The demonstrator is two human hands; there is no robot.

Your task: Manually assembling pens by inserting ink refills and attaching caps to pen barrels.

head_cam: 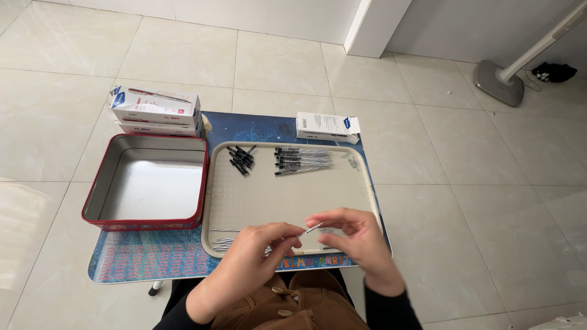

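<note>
Far left on my small table, two long white boxes (156,110) lie stacked at the far edge, out of the way of my arms. Just nearer sits the square red tin (147,183), lid off and nothing in it that I can see, its open mouth turned up so it is easy to drop things into.

Right beside the tin is the beige tray (214,201), whose raised rim keeps small parts from rolling off. On its far side the parts lie sorted: a little heap of black caps (241,159) to the left, then a bundle of clear pen barrels (302,160) laid parallel, with another white box (327,127) just beyond the tray's far rim. Along the near left edge of the tray a few thin refills (223,241) lie loose, close to where I work.

My left hand (247,269) is over the near edge of the tray, fingers curled in and thumb and forefinger pinched on the near end of a thin refill (310,230). My right hand (358,238) is loosely cupped, its fingertips closed on the far tip of the same piece, so it is steadied at both ends, slanting just above the tray. I hold it low and over the tray so anything that slips lands inside the rim.
</note>
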